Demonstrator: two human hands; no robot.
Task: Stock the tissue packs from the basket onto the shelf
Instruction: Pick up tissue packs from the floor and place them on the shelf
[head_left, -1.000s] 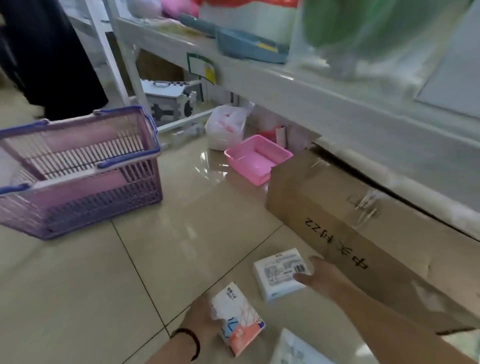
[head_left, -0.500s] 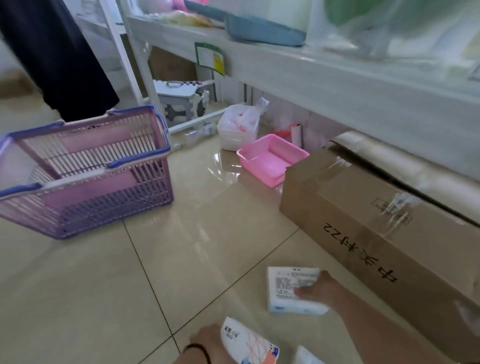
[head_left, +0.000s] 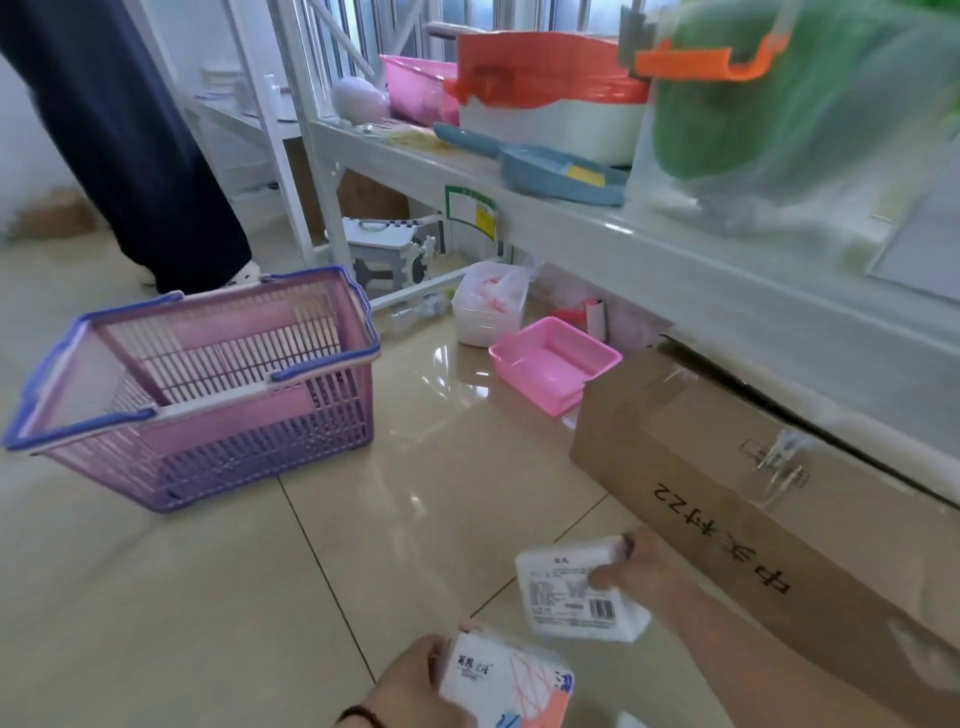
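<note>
Two tissue packs are in hand, low at 6 o'clock above the floor. The right hand (head_left: 641, 569) has its fingers clamped on the white tissue pack (head_left: 579, 590), barcode and fine print up, unreadable. The left hand (head_left: 415, 691) has fingers clamped on the patterned tissue pack (head_left: 511, 680); its blue characters are not legible.

The purple basket (head_left: 208, 415) at 10 o'clock appears emptied. No packs are visible on the shelf (head_left: 597, 228) at 1 o'clock: stocking judged outstanding.

The cardboard box (head_left: 727, 499) at 3 o'clock reads "22" with handwritten characters.
</note>
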